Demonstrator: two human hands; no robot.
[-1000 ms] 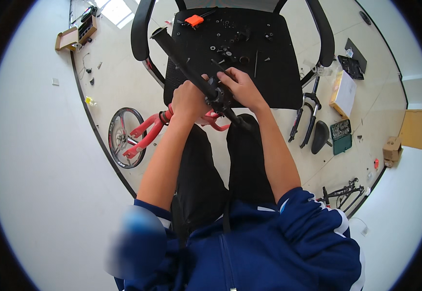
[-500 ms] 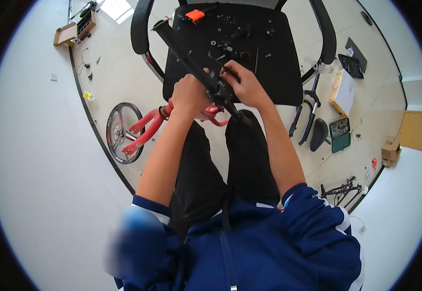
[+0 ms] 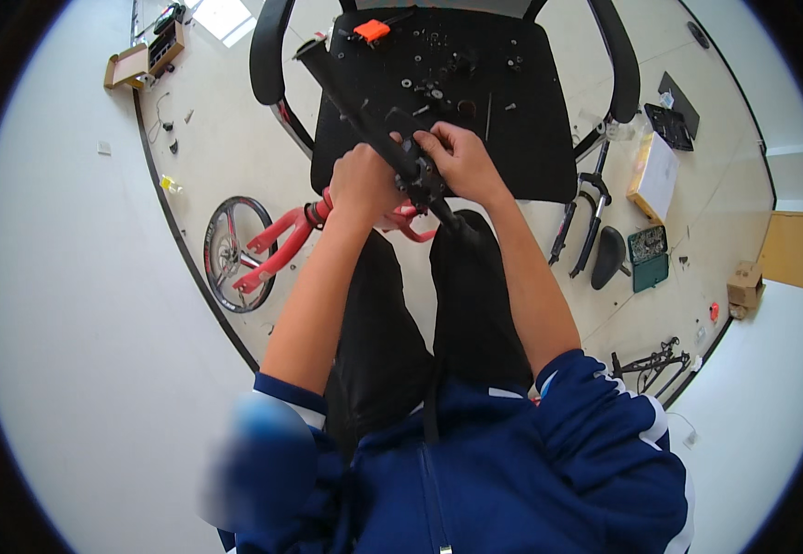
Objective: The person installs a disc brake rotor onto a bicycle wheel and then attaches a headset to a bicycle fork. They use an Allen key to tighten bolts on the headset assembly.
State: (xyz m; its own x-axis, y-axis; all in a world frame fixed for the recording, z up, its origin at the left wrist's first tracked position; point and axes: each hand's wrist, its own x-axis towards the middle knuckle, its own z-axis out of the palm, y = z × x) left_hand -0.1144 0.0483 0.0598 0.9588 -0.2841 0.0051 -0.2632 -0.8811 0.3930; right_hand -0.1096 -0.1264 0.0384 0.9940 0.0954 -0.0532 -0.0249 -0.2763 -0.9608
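Observation:
A black bicycle handlebar (image 3: 344, 103) slants from the seat of a chair down toward my right knee. My left hand (image 3: 362, 182) is closed at the bar beside its clamp, with the fingers partly hidden behind it. On the other side of the clamp (image 3: 425, 178), my right hand (image 3: 460, 159) pinches a thin dark tool that looks like a hex key (image 3: 403, 118). Its fingertips are close to the clamp. Behind my left wrist shows a red bicycle frame with a fork (image 3: 289, 235).
Small metal parts (image 3: 436, 93), a thin rod (image 3: 488, 115) and an orange object (image 3: 371, 31) lie on the black chair seat (image 3: 531, 138). A wheel (image 3: 235, 254) lies at left. On the right floor are a black fork (image 3: 588, 217), a saddle (image 3: 609, 257) and a green case (image 3: 649, 268).
My right hand has shifted slightly left and lower, closer to the clamp, and the dark tool has turned. The handlebar has moved a little; my left hand keeps its hold.

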